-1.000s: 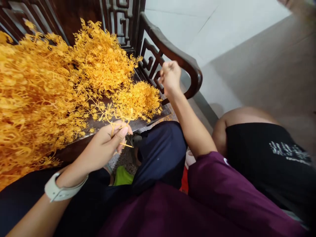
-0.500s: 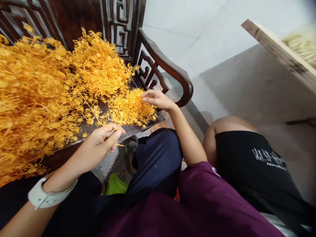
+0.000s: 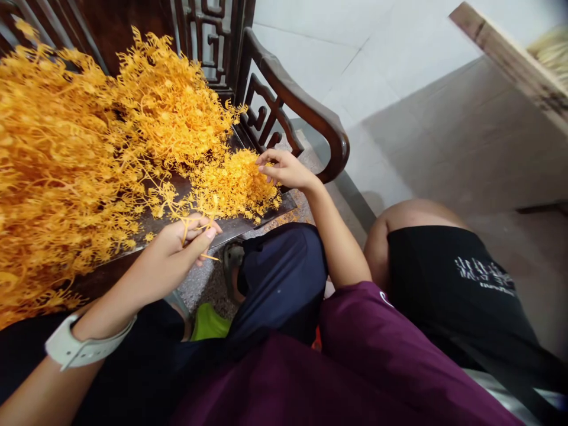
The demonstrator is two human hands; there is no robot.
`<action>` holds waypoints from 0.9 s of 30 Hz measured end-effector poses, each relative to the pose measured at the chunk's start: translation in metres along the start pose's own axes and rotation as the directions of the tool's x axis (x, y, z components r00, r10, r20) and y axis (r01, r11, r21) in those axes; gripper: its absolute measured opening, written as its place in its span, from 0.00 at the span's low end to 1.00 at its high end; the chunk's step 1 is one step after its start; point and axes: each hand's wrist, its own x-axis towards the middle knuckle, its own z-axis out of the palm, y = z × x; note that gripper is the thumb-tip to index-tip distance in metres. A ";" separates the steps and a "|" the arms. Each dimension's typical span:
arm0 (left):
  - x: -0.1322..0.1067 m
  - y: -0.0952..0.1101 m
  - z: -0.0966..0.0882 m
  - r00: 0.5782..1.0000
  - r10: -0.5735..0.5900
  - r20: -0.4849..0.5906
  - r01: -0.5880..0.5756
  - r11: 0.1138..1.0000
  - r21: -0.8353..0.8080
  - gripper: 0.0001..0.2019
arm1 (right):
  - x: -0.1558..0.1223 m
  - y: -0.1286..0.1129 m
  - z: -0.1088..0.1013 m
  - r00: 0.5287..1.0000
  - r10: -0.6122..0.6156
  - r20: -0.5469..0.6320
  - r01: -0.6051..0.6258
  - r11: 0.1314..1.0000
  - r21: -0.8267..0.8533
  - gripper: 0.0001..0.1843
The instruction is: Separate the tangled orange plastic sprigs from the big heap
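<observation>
Seen from above, a seated person works at a dark wooden bench [image 3: 248, 220] heaped with bright orange plastic sprigs; the big heap [image 3: 66, 154] fills the view from nine o'clock up to eleven o'clock, and a smaller clump [image 3: 233, 186] lies near the centre, by the bench's front edge.

The left hand [image 3: 171, 260], a pale watch [image 3: 73, 349] on its wrist, sits at about eight o'clock from the centre; its thumb and fingers are pinched nearly closed around the thin stems of one branching sprig [image 3: 186, 210], whose frilly tips fan upward toward the heap. The right hand [image 3: 284, 168], just above the centre, rests loosely curled with its fingertips touching the smaller clump at its one o'clock side; whether it has actually taken hold of a piece cannot be told.

The sprigs look very light and springy, with fine tips that probably snag on each other and could snap; the bare stem at the base seems the safest place to hold, as the left hand does.

A carved armrest [image 3: 306, 112] curves at twelve o'clock; another person's knee [image 3: 412, 219] and black shorts [image 3: 461, 284] sit at three o'clock.
</observation>
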 end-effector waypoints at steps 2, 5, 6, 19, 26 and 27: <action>0.000 0.000 0.000 1.000 0.001 -0.005 -0.001 1.000 0.001 0.15 | 0.001 0.000 0.000 1.000 -0.024 -0.021 0.024 0.999 0.022 0.25; 0.001 -0.003 0.001 1.000 0.011 -0.021 -0.010 0.998 0.057 0.15 | 0.000 -0.011 0.005 0.995 -0.075 -0.066 0.081 0.992 0.097 0.27; 0.001 -0.005 0.002 0.999 0.029 -0.027 -0.026 0.994 0.103 0.15 | -0.002 -0.018 0.008 0.992 -0.103 -0.070 0.112 0.986 0.126 0.27; 0.004 -0.016 0.014 0.974 0.227 0.009 -0.202 0.850 0.486 0.18 | -0.045 -0.119 0.099 0.817 -0.407 0.408 0.256 0.890 0.377 0.49; 0.005 -0.023 0.024 0.983 0.181 0.012 -0.173 0.917 0.358 0.14 | -0.044 -0.128 0.106 0.863 -0.452 0.228 0.294 0.814 0.501 0.34; 0.004 -0.021 0.025 0.988 0.152 0.002 -0.146 0.940 0.309 0.14 | -0.046 -0.132 0.101 0.875 -0.444 0.192 0.308 0.818 0.485 0.33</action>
